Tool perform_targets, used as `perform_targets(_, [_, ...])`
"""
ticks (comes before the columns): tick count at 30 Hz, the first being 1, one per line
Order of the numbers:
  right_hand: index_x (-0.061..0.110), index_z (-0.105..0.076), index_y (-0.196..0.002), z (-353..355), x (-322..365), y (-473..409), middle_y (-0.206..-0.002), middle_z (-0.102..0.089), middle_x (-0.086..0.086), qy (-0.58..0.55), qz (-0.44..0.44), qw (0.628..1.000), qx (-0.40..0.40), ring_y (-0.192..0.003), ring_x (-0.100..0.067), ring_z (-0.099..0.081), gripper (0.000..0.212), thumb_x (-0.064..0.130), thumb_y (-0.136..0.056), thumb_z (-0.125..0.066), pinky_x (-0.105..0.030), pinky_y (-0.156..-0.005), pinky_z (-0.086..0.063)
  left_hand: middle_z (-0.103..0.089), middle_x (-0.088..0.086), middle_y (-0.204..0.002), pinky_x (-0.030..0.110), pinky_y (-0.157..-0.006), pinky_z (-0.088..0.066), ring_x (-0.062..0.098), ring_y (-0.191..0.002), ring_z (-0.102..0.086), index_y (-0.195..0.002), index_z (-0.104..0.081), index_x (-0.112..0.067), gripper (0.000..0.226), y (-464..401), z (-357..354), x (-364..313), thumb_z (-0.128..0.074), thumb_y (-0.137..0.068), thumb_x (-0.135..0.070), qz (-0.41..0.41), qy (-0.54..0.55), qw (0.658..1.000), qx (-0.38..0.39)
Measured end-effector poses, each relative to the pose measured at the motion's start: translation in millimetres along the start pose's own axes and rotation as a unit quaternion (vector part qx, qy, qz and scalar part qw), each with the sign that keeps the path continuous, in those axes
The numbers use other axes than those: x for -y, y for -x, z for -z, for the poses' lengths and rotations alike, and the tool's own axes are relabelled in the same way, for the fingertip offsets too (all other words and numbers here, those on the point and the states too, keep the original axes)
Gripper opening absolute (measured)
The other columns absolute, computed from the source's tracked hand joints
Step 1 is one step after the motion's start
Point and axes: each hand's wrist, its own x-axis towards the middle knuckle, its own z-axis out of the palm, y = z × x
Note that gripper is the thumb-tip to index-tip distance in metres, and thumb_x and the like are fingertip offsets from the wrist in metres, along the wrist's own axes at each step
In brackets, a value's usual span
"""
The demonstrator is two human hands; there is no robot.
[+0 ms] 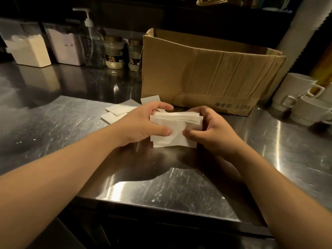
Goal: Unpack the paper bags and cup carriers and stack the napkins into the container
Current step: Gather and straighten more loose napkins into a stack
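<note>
I hold a stack of white napkins [175, 129] between both hands, just above the steel counter [62, 119]. My left hand [142, 123] clamps the stack's left side — thumb pressed on the near face, fingers curled over the far edge. My right hand [213, 131] grips the right side the same way, thumb on the near face and fingers wrapped behind. The stack stands roughly on edge, its lower corners close to the counter (whether they touch it I cannot tell).

A few loose napkins [118, 111] lie flat on the counter just beyond my left hand, overlapping one another. Behind them and behind the held stack stands an open cardboard box [206, 74], its flaps up; its inside is hidden from me.

At the far left, against the back, two containers [28, 49] hold upright white paper goods — the left one looks nearly full. Beside them stand a clear pump bottle [93, 44] and two glass jars [115, 53]. White cups [301, 97] are stacked at the right edge, next to the box.
</note>
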Motion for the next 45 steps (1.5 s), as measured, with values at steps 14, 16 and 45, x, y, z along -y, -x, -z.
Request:
perform_targets(14, [0.022, -0.061, -0.125, -14, 50, -22, -0.116, -0.069, -0.004, -0.12, -0.002, 0.991, 0.058, -0.105, -0.023, -0.07, 0.046, 0.021, -0.083, -0.078, -0.034, -0.076, -0.062, -0.07, 0.017, -0.125, 0.052, -0.088, -0.059, 0.037, -0.113, -0.069, -0.131, -0.071, -0.021, 0.084, -2, 4, -1, -0.085, -0.059, -0.062, 0.034, 0.456, 0.862, 0.218])
perform_targets(16, [0.024, -0.06, -0.125, -20, 57, -29, -0.114, -0.068, -0.002, -0.096, -0.01, 0.994, 0.049, -0.101, -0.02, -0.071, 0.042, 0.021, -0.087, -0.077, -0.032, -0.072, -0.062, -0.067, 0.019, -0.127, 0.054, -0.089, -0.057, 0.04, -0.114, -0.068, -0.141, -0.062, -0.02, 0.097, -5, 5, 2, -0.091, -0.057, -0.057, 0.023, 0.481, 0.855, 0.193])
perform_targets(45, [0.027, -0.069, -0.114, -43, 19, -44, -0.105, -0.059, 0.022, 0.282, 0.283, 0.915, -0.047, -0.098, -0.014, -0.06, 0.028, 0.041, -0.093, -0.059, -0.056, -0.088, -0.053, -0.075, 0.013, -0.104, 0.052, -0.085, -0.061, 0.031, -0.093, -0.072, -0.131, -0.059, -0.018, 0.052, -17, 10, -7, -0.052, -0.094, -0.054, 0.141, 0.486, 0.863, -0.004])
